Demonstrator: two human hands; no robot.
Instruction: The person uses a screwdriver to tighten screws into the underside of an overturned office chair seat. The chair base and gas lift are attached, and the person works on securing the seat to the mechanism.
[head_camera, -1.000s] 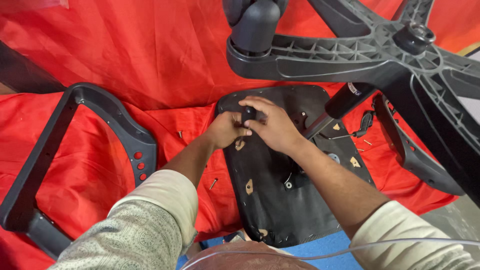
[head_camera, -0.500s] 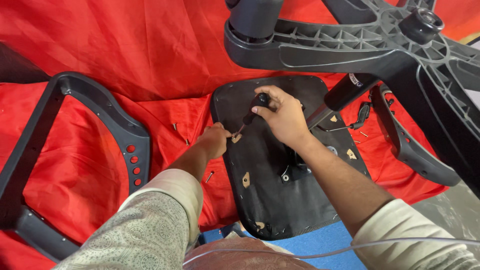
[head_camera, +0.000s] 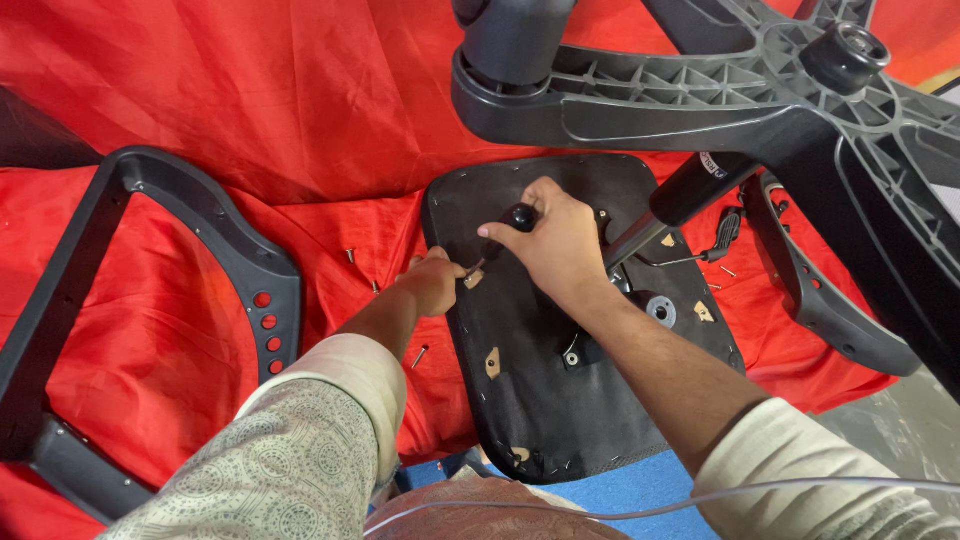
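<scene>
the right hand (head_camera: 555, 245) is clenching a black-handled screwdriver (head_camera: 505, 228) over the black seat underside (head_camera: 560, 400); the left hand (head_camera: 432, 285), fingers pinched, is steadying its tip on red cloth (head_camera: 200, 90).

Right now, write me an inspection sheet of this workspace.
Surface: red cloth, wrinkled, covering the work area.
Job's things: black seat underside lying flat; screwdriver tilted, tip at the seat's left edge.
Clutter: loose screws on the cloth; armrest frame left; star base overhead.
Hands: right hand grips the screwdriver handle; left hand at its tip.
Cables: thin white cable across the right sleeve.
Surroundings: grey floor at right.
</scene>
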